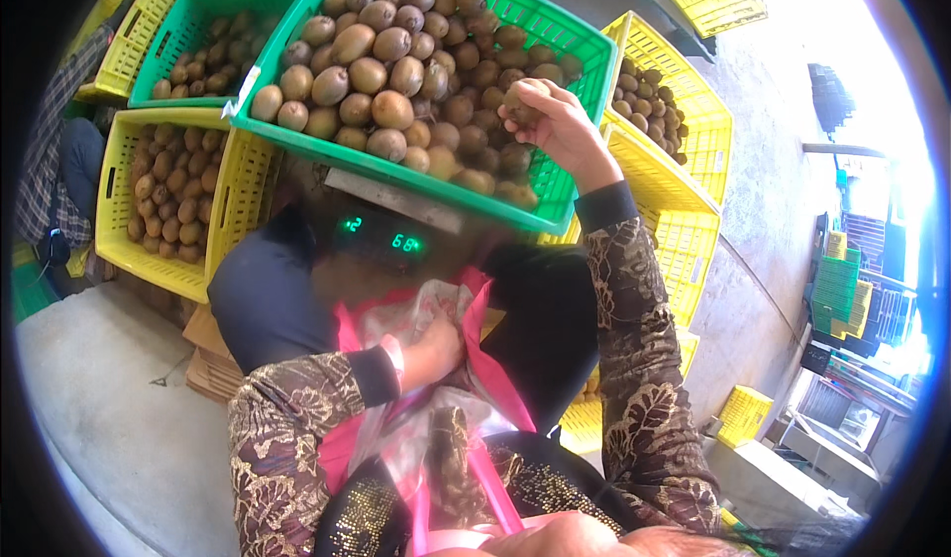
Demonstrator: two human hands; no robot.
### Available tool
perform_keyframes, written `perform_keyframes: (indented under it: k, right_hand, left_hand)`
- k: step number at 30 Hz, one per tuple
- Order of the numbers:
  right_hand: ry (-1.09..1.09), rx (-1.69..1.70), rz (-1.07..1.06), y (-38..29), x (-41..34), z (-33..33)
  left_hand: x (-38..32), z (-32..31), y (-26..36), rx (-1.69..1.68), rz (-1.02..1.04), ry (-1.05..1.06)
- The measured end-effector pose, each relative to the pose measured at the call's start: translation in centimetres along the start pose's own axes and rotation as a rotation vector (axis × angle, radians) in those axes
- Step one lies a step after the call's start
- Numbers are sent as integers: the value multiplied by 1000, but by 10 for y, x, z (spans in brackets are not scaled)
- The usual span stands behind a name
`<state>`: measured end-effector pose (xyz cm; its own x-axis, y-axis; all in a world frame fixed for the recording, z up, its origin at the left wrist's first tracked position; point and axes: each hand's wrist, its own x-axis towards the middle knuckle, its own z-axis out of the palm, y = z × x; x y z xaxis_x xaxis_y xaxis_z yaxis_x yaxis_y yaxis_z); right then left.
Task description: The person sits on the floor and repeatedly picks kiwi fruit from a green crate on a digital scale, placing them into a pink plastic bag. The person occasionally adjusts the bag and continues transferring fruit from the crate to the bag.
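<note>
A green plastic crate (pixel 416 174) full of kiwifruit (pixel 392 109) stands before me, tilted in the view. Over its right side my right hand (pixel 548 117) holds one kiwifruit (pixel 526 103) between fingers and thumb. My left hand (pixel 438 345) rests in my lap on a pink-edged apron (pixel 494 378); its fingers are partly hidden, so whether it grips the cloth or something else is unclear. Between my knees, below the crate, a digital scale display (pixel 380 236) shows lit green digits.
Left are a yellow crate (pixel 152 267) and a green crate (pixel 200 100), both with kiwifruit. A person in a checked sleeve (pixel 56 126) is at the far left. Yellow crates (pixel 717 148) stand right, one with kiwifruit. Flattened cardboard (pixel 208 334) lies by my left knee.
</note>
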<state>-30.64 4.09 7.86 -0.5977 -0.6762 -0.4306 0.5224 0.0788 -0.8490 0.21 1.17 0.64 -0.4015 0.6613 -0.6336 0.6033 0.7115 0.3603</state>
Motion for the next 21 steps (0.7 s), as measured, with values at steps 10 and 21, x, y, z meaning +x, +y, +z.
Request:
perform_keyframes:
  k: [10,21]
  right_hand:
    - [519,-80,-546,-52,17,-109]
    - [301,-2258,-307,12,93,-77]
  left_hand:
    - [-21,-18,4,103,-4,-146]
    - [-29,-25,5,171,3,-74]
